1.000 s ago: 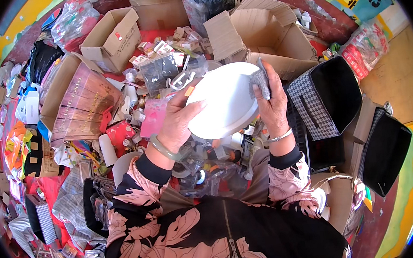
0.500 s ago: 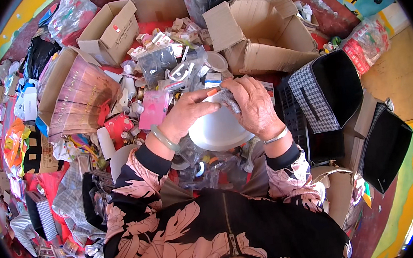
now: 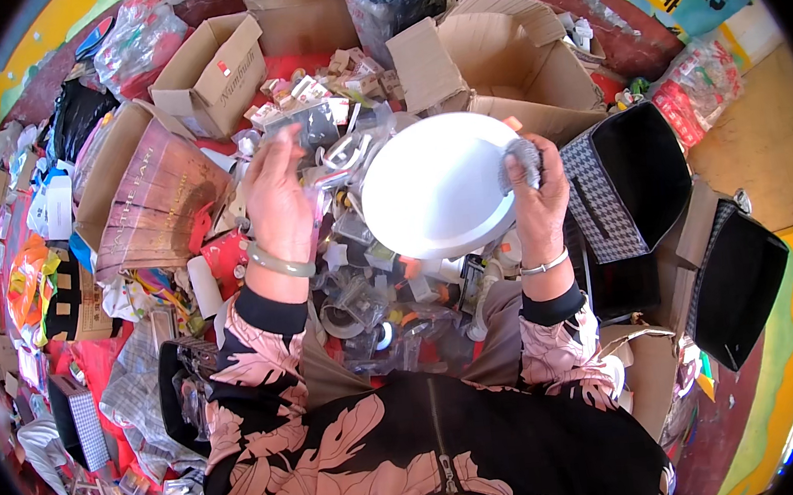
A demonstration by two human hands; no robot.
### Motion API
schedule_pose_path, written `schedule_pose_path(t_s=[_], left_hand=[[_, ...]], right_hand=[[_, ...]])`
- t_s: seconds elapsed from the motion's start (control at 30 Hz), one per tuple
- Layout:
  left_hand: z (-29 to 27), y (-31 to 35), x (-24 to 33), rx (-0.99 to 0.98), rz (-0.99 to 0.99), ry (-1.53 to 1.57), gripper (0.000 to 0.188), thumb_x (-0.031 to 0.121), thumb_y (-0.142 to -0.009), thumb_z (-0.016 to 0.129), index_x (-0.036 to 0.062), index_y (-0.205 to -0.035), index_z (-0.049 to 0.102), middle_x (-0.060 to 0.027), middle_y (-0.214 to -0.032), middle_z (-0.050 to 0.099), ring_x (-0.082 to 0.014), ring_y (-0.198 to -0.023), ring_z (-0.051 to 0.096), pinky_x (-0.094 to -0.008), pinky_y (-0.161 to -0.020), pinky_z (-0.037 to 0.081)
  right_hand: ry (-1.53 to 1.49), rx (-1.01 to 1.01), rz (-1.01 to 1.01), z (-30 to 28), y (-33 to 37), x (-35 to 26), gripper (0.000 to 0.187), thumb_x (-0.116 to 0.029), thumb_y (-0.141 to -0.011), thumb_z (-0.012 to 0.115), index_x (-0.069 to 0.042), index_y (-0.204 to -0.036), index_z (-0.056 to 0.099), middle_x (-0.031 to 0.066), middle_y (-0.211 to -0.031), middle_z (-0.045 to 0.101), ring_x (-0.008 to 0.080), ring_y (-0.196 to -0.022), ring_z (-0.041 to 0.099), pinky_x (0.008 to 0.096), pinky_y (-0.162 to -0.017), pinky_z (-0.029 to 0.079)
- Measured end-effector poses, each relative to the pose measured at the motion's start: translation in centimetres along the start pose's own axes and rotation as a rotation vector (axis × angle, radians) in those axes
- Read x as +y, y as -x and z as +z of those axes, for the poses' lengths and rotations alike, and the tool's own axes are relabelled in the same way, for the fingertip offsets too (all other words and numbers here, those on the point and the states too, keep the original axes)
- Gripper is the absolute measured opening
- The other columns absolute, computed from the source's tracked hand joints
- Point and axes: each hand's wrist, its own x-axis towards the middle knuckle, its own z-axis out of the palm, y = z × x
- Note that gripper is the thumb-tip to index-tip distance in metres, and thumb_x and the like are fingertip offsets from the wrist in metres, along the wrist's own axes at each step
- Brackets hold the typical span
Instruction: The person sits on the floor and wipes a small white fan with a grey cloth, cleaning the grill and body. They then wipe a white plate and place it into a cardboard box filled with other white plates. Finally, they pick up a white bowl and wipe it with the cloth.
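My right hand [image 3: 544, 197] grips the rim of a round white dish [image 3: 438, 186], which is tilted so that its smooth face shows. Pressed between the thumb and the rim is a grey wad [image 3: 522, 163], like a scouring pad or bunched cloth. A small orange piece [image 3: 513, 124] shows at the upper right of the rim. Off the dish to the left, my left hand [image 3: 279, 201] is raised with its fingers stretched out and nothing visible in it; the fingertips are slightly blurred. Below the dish, clear plastic pieces [image 3: 359, 299] lie in a heap between my legs.
An open cardboard box [image 3: 522, 68] stands at the far right, with another box [image 3: 213, 79] at the far left. Houndstooth bins [image 3: 601, 194] sit on the right. Small cartons [image 3: 352, 80] are piled ahead. A pink pleated box [image 3: 157, 194] stands on the left.
My left hand has let go of the white dish and moved left. The right hand has shifted right with the dish and grey wad, and the dish's face now shows more fully.
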Motion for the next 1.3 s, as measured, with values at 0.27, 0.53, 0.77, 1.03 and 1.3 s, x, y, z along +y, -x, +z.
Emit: schedule_pose_path(t_s=[0.27, 0.53, 0.77, 1.03, 1.3], left_hand=[[1.0, 3.4, -3.9, -0.313, -0.259, 0.126, 0.046, 0.028, -0.083, 0.061, -0.0008, -0.117, 0.047, -0.0088, -0.112, 0.052, -0.0172, -0.107, 0.046, -0.0297, -0.094, 0.034], [2.8, 5.5, -5.5, -0.476, -0.478, 0.005, 0.050, 0.012, -0.079, 0.065, -0.0003, -0.122, 0.042, -0.0081, -0.118, 0.051, -0.0189, -0.108, 0.049, -0.0325, -0.092, 0.040], [3.5, 6.8, -5.4, -0.415, -0.277, 0.178, 0.065, 0.010, -0.076, 0.065, 0.0032, -0.130, 0.029, -0.0071, -0.121, 0.045, -0.0172, -0.110, 0.045, -0.0310, -0.093, 0.037], [4.4, 7.7, -7.3, -0.134, -0.288, 0.089, 0.036, -0.001, -0.075, 0.057, -0.0006, -0.111, 0.052, -0.0124, -0.106, 0.058, -0.0221, -0.097, 0.055, -0.0340, -0.089, 0.039], [1.4, 3.0, -4.4, -0.193, -0.185, 0.021, 0.028, -0.002, -0.071, 0.053, -0.0048, -0.099, 0.054, -0.0119, -0.100, 0.057, -0.0231, -0.095, 0.056, -0.0346, -0.085, 0.043]], right_hand=[[-0.622, 0.268, 0.246, 0.6, -0.6, 1.1, 0.019, -0.014, -0.085, 0.059, -0.003, -0.100, 0.053, -0.0001, -0.086, 0.055, 0.0082, -0.079, 0.048, 0.0219, -0.073, 0.038], [-0.744, 0.254, 0.288, 1.7, -0.2, 1.0, 0.016, -0.012, -0.085, 0.058, -0.003, -0.097, 0.054, -0.0015, -0.081, 0.054, 0.0071, -0.074, 0.046, 0.0209, -0.069, 0.036], [-0.836, 0.323, 0.469, 3.3, 0.9, 1.2, 0.016, -0.014, -0.086, 0.056, -0.003, -0.098, 0.054, -0.0005, -0.086, 0.056, 0.0096, -0.077, 0.050, 0.0235, -0.073, 0.040], [-0.897, 0.258, 0.578, 6.2, 2.9, 1.1, 0.020, -0.018, -0.090, 0.049, -0.002, -0.103, 0.051, 0.0027, -0.094, 0.055, 0.0121, -0.084, 0.050, 0.0263, -0.077, 0.041], [-0.322, -0.137, 0.498, 2.1, 0.3, 3.0, 0.036, -0.033, -0.094, 0.039, -0.003, -0.105, 0.055, 0.0037, -0.090, 0.058, 0.0122, -0.082, 0.051, 0.0241, -0.077, 0.039]])
